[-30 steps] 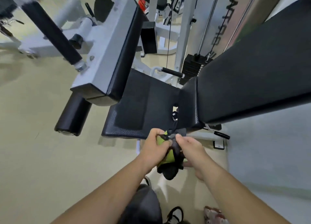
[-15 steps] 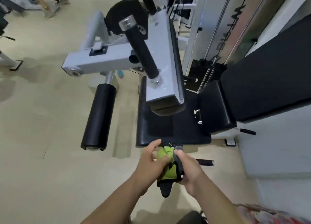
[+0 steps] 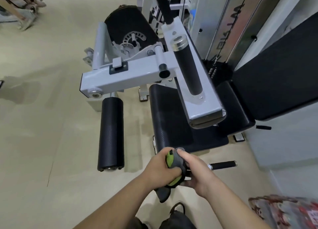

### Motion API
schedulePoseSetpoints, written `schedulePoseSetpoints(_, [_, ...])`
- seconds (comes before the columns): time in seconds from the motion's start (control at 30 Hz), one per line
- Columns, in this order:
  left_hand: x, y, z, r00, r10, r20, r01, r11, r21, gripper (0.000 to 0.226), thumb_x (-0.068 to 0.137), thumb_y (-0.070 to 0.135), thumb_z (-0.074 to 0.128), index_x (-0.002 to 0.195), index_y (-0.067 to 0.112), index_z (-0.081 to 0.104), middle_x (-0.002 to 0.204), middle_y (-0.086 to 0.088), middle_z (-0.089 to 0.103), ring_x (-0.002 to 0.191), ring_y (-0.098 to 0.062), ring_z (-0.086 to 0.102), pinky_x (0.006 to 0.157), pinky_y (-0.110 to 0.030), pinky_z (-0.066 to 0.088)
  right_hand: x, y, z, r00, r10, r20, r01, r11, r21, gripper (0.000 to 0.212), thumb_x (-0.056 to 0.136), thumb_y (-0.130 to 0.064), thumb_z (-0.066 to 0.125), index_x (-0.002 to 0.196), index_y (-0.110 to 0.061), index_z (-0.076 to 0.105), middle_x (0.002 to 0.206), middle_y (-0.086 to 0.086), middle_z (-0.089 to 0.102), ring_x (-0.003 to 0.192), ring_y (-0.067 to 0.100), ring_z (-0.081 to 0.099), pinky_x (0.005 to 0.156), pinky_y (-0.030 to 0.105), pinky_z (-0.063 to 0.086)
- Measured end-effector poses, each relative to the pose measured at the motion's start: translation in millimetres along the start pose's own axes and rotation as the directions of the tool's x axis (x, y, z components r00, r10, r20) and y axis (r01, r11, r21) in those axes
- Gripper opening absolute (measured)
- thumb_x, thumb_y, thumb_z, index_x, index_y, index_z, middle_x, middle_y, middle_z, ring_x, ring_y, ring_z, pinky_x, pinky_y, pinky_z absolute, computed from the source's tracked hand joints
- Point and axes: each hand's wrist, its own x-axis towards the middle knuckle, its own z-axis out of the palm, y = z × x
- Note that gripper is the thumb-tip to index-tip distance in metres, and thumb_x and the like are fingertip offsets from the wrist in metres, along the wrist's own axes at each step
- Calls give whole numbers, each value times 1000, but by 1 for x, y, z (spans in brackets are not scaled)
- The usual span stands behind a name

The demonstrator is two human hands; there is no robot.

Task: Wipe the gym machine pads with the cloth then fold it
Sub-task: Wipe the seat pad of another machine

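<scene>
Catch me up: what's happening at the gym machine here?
A person stands at a leg machine, holding a green-and-grey cloth bunched between both hands: the left hand grips one side, the right hand the other, one end hanging below. The cloth is in the air just short of the black seat pad, touching no pad. It is not neatly folded yet.

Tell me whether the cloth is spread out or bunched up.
Bunched: the cloth is a compact green-and-grey wad gripped by the left hand and right hand, one end hanging below.
</scene>
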Motion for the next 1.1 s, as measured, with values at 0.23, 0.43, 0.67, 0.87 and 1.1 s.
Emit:
schedulePoseSetpoints(0.23, [30, -24, -62, 991, -90, -97, 98, 992, 79, 46, 59, 35, 77, 98, 27, 54, 83, 2, 71, 79, -20, 69, 79, -43, 61, 23, -2, 35, 986, 1, -169, 1, 1000, 16, 16, 100, -29, 57, 103, -16, 66, 81, 4, 55, 76, 22, 53, 68, 36, 54])
schedulePoseSetpoints(0.43, [91, -53, -120, 998, 50, 43, -61, 944, 325, 46, 71, 32, 83, 105, 33, 53, 92, 14, 68, 86, -8, 65, 79, -27, 53, 80, 31, 81, 882, -84, -464, 151, 982, 109, 19, 99, -18, 53, 111, -21, 69, 99, -2, 66, 90, 19, 59, 84, 37, 54])
schedulePoseSetpoints(0.67, [154, -68, -164, 929, 247, 276, -362, 761, 538, 42, 75, 32, 76, 111, 26, 54, 101, 2, 65, 92, -21, 66, 79, -34, 55, 109, 50, 131, 752, -197, -629, 155, 980, -121, 29, 102, -14, 45, 128, -24, 53, 115, -2, 61, 97, 18, 62, 80, 30, 52])
schedulePoseSetpoints(0.87, [213, -63, -117, 678, 559, 478, -726, 403, 558, 75, 95, 39, 68, 158, 18, 34, 148, -3, 33, 133, -23, 34, 115, -34, 36, 151, 70, 113, 696, -361, -621, 125, 912, -390, 53, 104, -17, 45, 157, -20, 40, 167, -4, 33, 152, 18, 33, 118, 31, 32])
schedulePoseSetpoints(1.1, [275, -135, -56, 405, 782, 473, -779, 25, 626, 45, 83, 52, 54, 117, 27, 70, 120, 0, 63, 109, -29, 56, 85, -44, 42, 256, 140, 115, 175, -642, -746, 281, 759, -587, 56, 101, -43, 28, 140, -19, 60, 156, -9, 50, 150, 8, 37, 120, 34, 37])
